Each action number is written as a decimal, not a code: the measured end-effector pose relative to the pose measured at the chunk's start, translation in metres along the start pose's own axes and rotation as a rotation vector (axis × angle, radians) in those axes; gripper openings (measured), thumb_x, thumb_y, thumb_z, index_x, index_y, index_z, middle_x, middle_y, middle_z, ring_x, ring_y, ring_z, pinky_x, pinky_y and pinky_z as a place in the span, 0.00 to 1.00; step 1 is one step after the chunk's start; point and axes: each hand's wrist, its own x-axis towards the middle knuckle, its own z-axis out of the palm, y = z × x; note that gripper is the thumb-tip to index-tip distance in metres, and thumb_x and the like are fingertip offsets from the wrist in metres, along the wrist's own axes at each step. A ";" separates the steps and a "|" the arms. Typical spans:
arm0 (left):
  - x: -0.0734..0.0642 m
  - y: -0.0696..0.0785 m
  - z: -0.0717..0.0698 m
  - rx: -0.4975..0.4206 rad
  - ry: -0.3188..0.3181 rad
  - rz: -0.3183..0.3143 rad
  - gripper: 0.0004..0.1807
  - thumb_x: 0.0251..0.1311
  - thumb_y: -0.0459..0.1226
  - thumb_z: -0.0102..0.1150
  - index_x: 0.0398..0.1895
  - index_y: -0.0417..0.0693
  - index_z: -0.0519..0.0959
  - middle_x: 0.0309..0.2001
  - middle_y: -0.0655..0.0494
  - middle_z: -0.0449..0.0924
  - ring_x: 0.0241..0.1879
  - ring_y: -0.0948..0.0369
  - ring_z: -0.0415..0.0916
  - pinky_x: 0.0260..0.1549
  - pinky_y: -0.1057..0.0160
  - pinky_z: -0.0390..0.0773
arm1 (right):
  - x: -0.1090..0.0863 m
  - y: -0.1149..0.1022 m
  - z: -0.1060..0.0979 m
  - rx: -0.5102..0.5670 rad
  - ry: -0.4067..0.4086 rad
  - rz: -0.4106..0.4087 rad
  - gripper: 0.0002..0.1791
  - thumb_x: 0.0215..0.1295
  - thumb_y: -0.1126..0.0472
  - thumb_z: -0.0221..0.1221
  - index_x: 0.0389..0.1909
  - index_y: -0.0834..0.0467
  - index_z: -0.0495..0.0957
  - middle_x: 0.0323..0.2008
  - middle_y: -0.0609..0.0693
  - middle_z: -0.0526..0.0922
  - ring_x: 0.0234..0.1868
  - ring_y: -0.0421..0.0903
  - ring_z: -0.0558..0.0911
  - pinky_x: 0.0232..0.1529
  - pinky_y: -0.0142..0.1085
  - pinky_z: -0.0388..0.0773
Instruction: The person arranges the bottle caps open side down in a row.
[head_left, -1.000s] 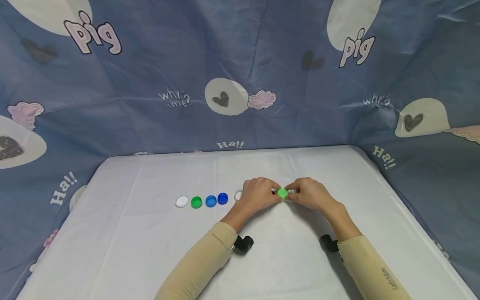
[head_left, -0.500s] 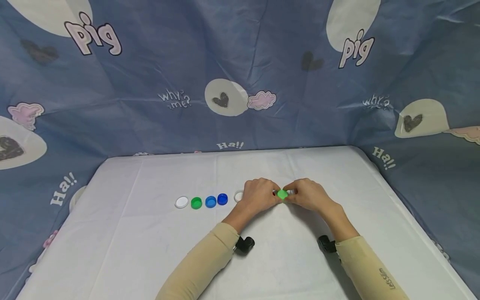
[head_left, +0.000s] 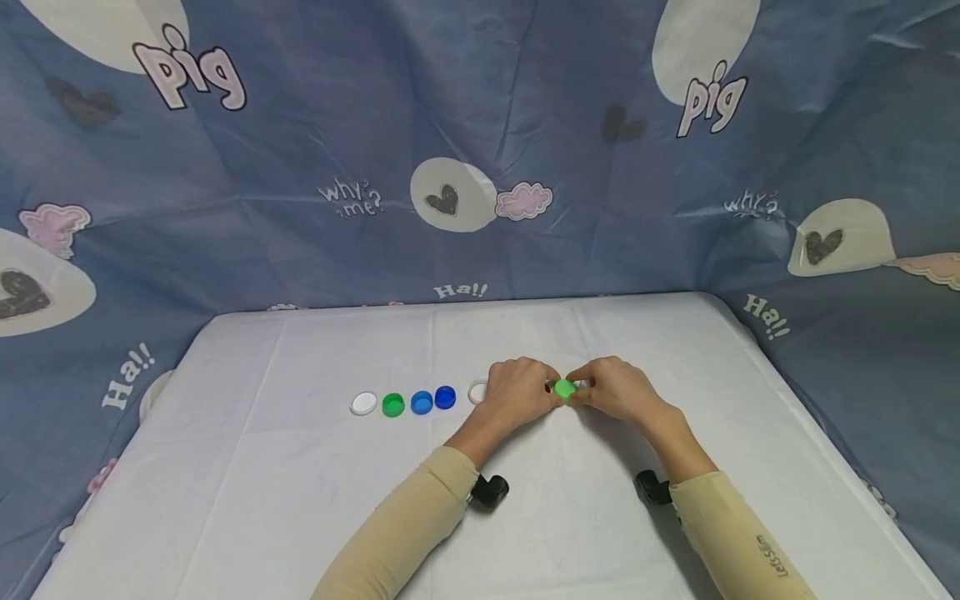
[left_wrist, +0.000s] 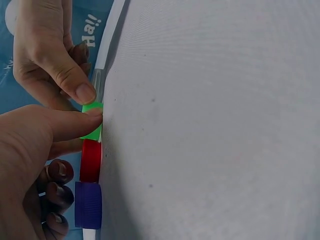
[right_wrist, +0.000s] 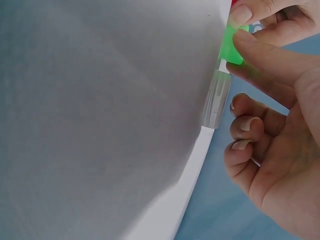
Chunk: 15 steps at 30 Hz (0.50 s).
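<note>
A bright green bottle cap (head_left: 565, 388) is pinched from both sides on the white table. My left hand (head_left: 521, 390) holds its left side, with the thumb across it in the left wrist view. From the right, my right hand (head_left: 618, 387) pinches the same cap between thumb and finger. Beside it stand a red cap (left_wrist: 90, 160) and a ribbed purple-blue cap (left_wrist: 89, 205), both next to my left fingers. A clear ribbed cap (right_wrist: 216, 100) stands on the other side, near my right fingertips. My left hand hides most of these in the head view.
Left of the hands, a white cap (head_left: 363, 403), a darker green cap (head_left: 393, 405), a light blue cap (head_left: 422, 402) and a dark blue cap (head_left: 446, 397) form a row. Another white cap (head_left: 476, 392) is partly covered by the left hand. A patterned blue cloth (head_left: 480, 108) hangs behind.
Both hands stay on the green cap. It has shifted very slightly toward the person, and the right forearm has moved a little left.
</note>
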 end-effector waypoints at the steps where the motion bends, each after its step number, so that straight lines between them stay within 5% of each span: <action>1: 0.000 0.000 0.000 -0.001 0.001 0.001 0.13 0.54 0.57 0.68 0.43 0.71 0.88 0.32 0.70 0.86 0.28 0.65 0.79 0.20 0.64 0.67 | 0.000 0.000 0.000 -0.001 0.002 0.000 0.19 0.60 0.51 0.69 0.51 0.50 0.86 0.27 0.44 0.81 0.25 0.41 0.71 0.25 0.34 0.68; 15: -0.006 0.000 -0.003 0.004 -0.029 -0.044 0.17 0.53 0.56 0.68 0.47 0.70 0.86 0.42 0.68 0.87 0.34 0.63 0.81 0.23 0.63 0.68 | -0.003 -0.002 -0.001 0.018 -0.010 0.005 0.19 0.59 0.51 0.68 0.52 0.48 0.86 0.27 0.44 0.81 0.26 0.42 0.71 0.26 0.35 0.66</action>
